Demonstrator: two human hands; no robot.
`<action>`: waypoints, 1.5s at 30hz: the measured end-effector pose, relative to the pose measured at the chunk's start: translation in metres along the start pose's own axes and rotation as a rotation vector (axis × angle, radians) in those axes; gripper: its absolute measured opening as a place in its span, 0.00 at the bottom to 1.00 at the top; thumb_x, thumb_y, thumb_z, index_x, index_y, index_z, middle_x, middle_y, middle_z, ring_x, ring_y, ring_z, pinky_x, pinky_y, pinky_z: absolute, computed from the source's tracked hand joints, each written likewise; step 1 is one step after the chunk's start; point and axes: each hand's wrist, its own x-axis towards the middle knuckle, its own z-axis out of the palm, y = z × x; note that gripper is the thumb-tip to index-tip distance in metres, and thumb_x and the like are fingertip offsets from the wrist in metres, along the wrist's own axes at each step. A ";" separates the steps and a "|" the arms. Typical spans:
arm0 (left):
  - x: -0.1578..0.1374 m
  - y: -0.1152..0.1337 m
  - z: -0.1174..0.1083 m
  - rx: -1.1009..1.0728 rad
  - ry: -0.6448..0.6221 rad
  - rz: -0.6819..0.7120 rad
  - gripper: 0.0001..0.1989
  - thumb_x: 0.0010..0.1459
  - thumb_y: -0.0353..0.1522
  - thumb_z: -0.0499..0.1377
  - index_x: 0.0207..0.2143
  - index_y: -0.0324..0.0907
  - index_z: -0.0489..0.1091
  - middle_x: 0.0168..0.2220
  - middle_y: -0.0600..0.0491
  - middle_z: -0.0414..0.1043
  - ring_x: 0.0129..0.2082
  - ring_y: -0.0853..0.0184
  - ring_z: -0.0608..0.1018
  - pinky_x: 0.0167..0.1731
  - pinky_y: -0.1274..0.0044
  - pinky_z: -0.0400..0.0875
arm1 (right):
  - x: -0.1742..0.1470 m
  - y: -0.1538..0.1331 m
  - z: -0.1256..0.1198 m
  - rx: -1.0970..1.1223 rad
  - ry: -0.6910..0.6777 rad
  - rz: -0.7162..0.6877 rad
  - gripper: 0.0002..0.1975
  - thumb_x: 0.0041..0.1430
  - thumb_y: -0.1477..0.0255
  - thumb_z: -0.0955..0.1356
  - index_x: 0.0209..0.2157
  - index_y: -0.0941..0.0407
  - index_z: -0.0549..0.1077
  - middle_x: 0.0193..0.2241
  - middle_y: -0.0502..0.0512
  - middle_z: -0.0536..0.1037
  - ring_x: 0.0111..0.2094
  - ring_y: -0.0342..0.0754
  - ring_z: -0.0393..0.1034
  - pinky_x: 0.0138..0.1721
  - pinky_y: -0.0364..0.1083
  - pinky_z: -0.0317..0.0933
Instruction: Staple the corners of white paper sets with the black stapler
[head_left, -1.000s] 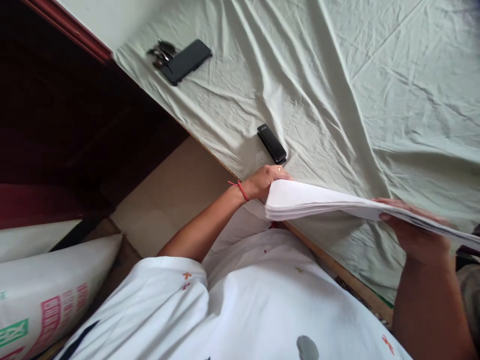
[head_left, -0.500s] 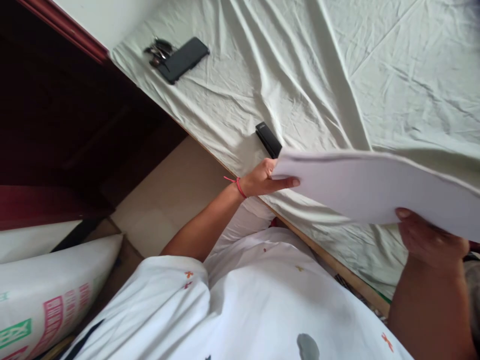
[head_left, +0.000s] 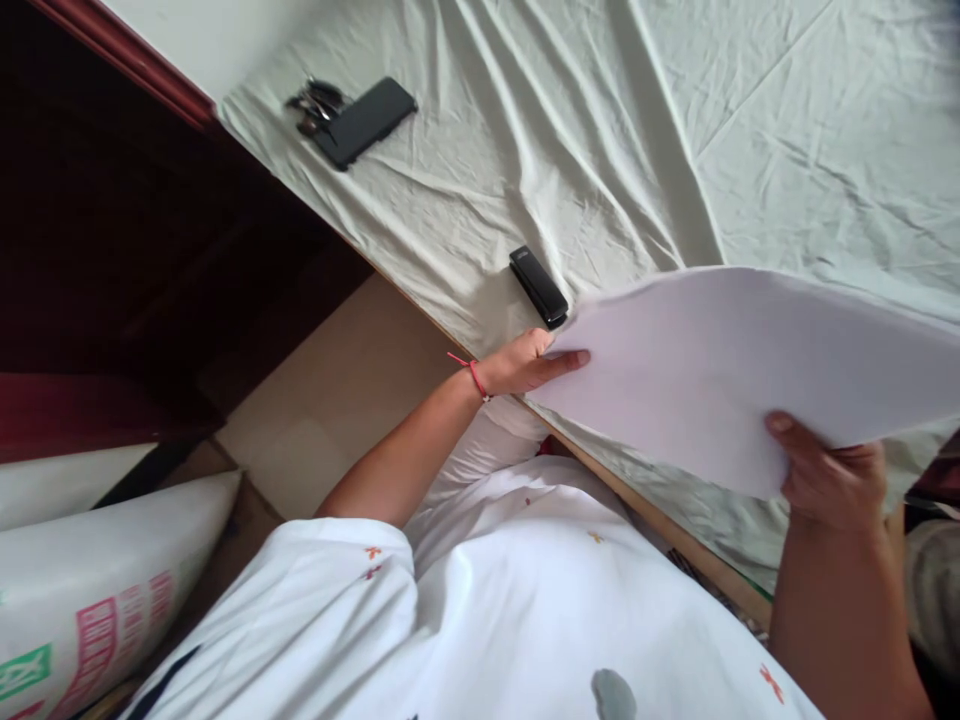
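Observation:
White paper [head_left: 697, 370] spans the space between my two hands, slightly bowed; whether it is one sheet or a stack I cannot tell. My left hand [head_left: 525, 362], with a red string on the wrist, pinches its left end, thumb on top and fingers beneath. At the near right edge my right hand [head_left: 832, 475] grips it the same way, its fingers mostly hidden below. Just beyond my left hand a black stapler [head_left: 538, 285] lies on the pale sheet, close to the paper's left corner.
A dark phone [head_left: 367, 122] and a bunch of keys [head_left: 319, 103] lie on the wrinkled bed sheet [head_left: 600, 130] at the upper left. The wooden bed edge [head_left: 600, 468] runs diagonally before my body. A white printed sack [head_left: 112, 570] stands at the lower left.
The paper has tilted so more of its face shows. My right hand has moved left with it, and the stapler is now fully uncovered. My left hand has barely shifted.

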 end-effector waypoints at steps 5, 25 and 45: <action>-0.003 0.004 -0.002 -0.151 -0.093 -0.164 0.23 0.57 0.50 0.65 0.32 0.36 0.74 0.26 0.54 0.74 0.27 0.69 0.76 0.27 0.77 0.73 | -0.010 0.005 -0.002 0.048 0.189 0.151 0.23 0.29 0.69 0.83 0.32 0.57 0.81 0.36 0.54 0.83 0.37 0.45 0.76 0.40 0.44 0.75; -0.012 0.006 -0.007 -0.158 0.301 -0.405 0.07 0.60 0.23 0.60 0.37 0.39 0.66 0.18 0.63 0.67 0.11 0.79 0.64 0.15 0.85 0.52 | -0.021 0.014 0.008 0.073 0.216 0.405 0.26 0.25 0.70 0.84 0.33 0.59 0.83 0.35 0.55 0.85 0.30 0.43 0.78 0.32 0.38 0.75; 0.003 -0.033 -0.021 0.819 0.555 0.382 0.22 0.70 0.29 0.46 0.60 0.44 0.71 0.63 0.46 0.71 0.68 0.61 0.67 0.69 0.62 0.58 | -0.036 0.027 0.045 0.132 0.320 0.256 0.19 0.31 0.71 0.83 0.30 0.59 0.81 0.32 0.52 0.84 0.31 0.43 0.77 0.36 0.40 0.74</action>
